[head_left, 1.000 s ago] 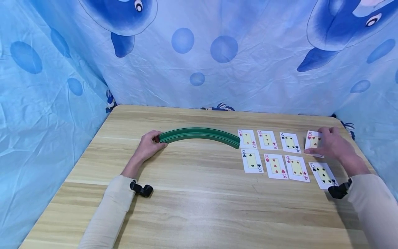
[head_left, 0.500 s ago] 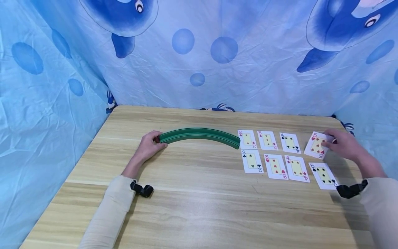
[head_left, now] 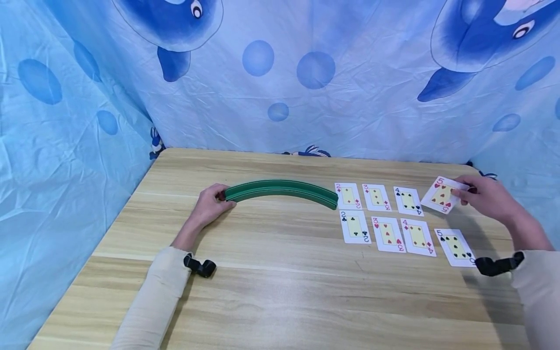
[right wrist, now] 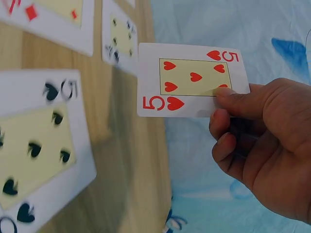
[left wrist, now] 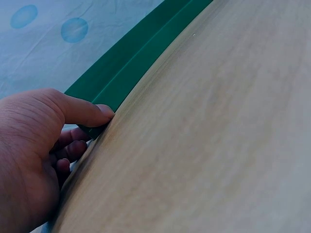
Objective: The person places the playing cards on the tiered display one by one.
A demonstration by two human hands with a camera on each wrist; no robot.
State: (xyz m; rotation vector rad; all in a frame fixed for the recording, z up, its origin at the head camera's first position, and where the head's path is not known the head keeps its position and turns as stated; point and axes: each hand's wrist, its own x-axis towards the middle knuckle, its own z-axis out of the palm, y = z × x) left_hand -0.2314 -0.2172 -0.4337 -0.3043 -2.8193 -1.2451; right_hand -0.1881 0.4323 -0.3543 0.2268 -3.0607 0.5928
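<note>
Between thumb and fingers my right hand (head_left: 492, 197) pinches the five of hearts (head_left: 441, 196) by its right edge. The right wrist view shows the card (right wrist: 189, 77) face up, thumb on its face and the other fingers curled beneath. My left hand (head_left: 208, 206) grips the left end of a curved green card holder (head_left: 280, 187), thumb on its near side. That holder stands on the table, its right end overlapping the two of diamonds (head_left: 348, 196). Below the held card lies the five of spades (head_left: 455, 247), with the four of spades (head_left: 408, 201) to its left.
Two rows of face-up cards lie on the wooden table (head_left: 280, 291). Among them are the three of diamonds (head_left: 376, 197), two of clubs (head_left: 355, 226), three of hearts (head_left: 388, 234) and four of diamonds (head_left: 417, 236). Blue curtains (head_left: 280, 78) with dolphins hang behind the table and at its sides.
My right hand has picked the five of hearts up from the upper row's right end, tilting and turning it while moving slightly right. The left hand and the green holder stay put.
</note>
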